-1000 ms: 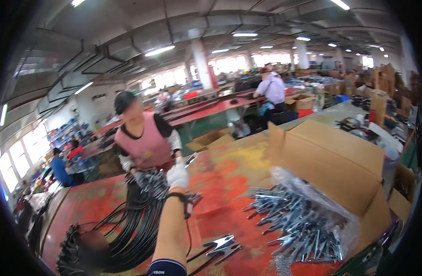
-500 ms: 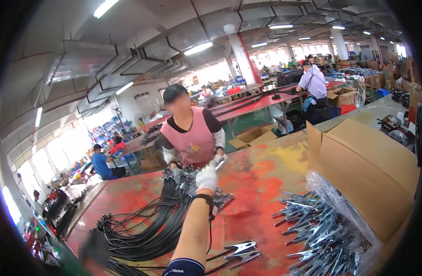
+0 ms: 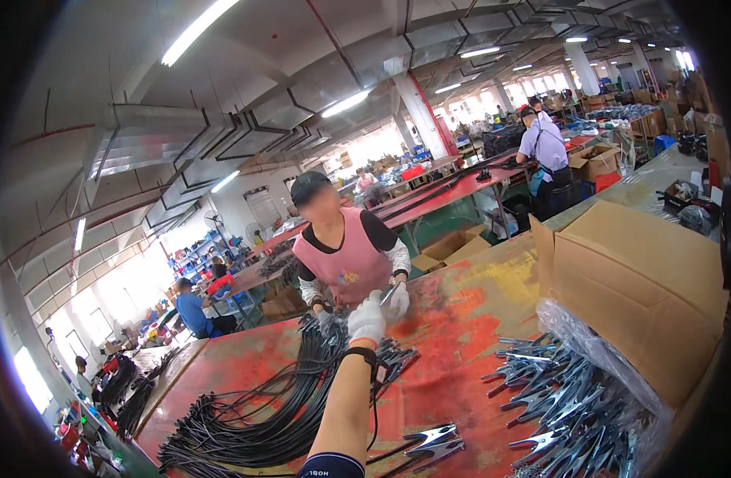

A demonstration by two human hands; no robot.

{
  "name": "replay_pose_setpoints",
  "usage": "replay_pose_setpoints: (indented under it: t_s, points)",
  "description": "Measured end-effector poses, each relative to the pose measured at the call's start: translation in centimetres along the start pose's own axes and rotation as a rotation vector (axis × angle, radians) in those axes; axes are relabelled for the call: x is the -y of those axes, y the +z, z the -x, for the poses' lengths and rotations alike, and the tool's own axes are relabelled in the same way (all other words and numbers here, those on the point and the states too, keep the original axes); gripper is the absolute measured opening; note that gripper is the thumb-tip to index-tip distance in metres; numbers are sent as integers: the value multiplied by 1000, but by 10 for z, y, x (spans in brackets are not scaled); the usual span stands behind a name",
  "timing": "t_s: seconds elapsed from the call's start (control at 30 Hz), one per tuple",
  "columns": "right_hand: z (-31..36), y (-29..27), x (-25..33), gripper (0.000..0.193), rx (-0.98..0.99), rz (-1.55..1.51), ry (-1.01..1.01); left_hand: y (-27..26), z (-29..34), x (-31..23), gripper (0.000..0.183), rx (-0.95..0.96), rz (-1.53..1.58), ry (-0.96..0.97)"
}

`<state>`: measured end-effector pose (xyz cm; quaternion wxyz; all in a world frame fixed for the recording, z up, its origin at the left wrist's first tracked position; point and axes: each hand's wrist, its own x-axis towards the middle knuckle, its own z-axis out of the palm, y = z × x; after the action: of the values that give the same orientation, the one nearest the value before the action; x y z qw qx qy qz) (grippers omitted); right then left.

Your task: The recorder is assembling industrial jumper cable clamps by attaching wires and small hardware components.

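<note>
Noting black cables (image 3: 290,410) bundled just below and left of the left hand (image 3: 367,320), on a worn red desk (image 3: 461,358). Can make out metal clamps (image 3: 397,360) bunched close under the white-gloved hand. Can see bent fingers; cannot tell whether closed on anything. Cannot report on the right of the hands, out of view. Observed, just beyond the fingertips, a small metal piece (image 3: 390,291) near the gloved palm (image 3: 399,301) of a co-worker (image 3: 351,267) in a pink vest, across from the left hand. Found two silver clamps (image 3: 433,435) lying nearer than the hand, toward the right. Recorded farther right a heap of clamps (image 3: 561,402), clear plastic (image 3: 597,350) and a cardboard box (image 3: 636,295).
</note>
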<state>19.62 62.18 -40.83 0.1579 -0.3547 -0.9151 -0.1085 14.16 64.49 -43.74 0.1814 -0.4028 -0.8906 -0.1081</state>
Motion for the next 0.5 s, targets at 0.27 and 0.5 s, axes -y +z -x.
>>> replay_pose_setpoints:
  t_s: [0.27,0.5]
  points:
    - [-41,22,13,44,-172,-103,0,-4,-10,0,33,-7,5,2]
    - [-21,10,11,52,-68,-13,-18,-3,-12,4,34,-57,25,-13]
